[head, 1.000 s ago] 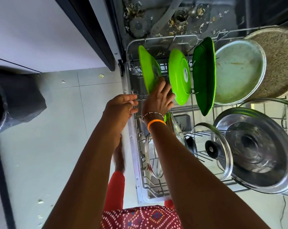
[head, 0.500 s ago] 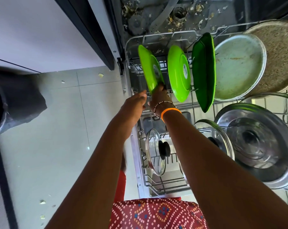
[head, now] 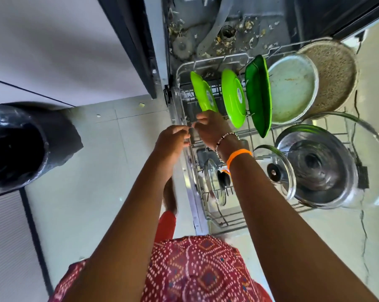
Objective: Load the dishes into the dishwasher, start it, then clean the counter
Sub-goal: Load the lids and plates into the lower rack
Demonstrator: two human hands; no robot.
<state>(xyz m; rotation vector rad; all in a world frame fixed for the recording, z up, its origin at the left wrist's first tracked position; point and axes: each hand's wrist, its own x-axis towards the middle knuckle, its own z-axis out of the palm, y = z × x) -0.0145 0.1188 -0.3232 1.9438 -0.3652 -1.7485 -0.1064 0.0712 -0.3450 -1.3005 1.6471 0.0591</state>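
The dishwasher's lower rack point(head: 177, 92) is pulled out below me. At its far end stand a light green plate point(head: 202, 94), a second light green plate point(head: 233, 99), a dark green tray point(head: 258, 94) and a round pale pan point(head: 293, 88). My left hand point(head: 172, 139) and my right hand point(head: 212, 129) meet fingertip to fingertip at the rack's left rim. Their fingers curl around a thin rack wire just under the first plate. My right hand hides the plate's lower edge.
A steel lid point(head: 317, 164), two glass lids point(head: 214, 184) point(head: 279, 171) and a speckled round tray point(head: 334, 73) fill the rack's right side. Food scraps litter the dishwasher floor point(head: 227, 31). A bin lined with a black bag point(head: 16, 144) stands on the tiles at left.
My right hand has slid down off the first green plate to the rack's left rim. The left hand has moved in beside it. The plate stands in the rack.
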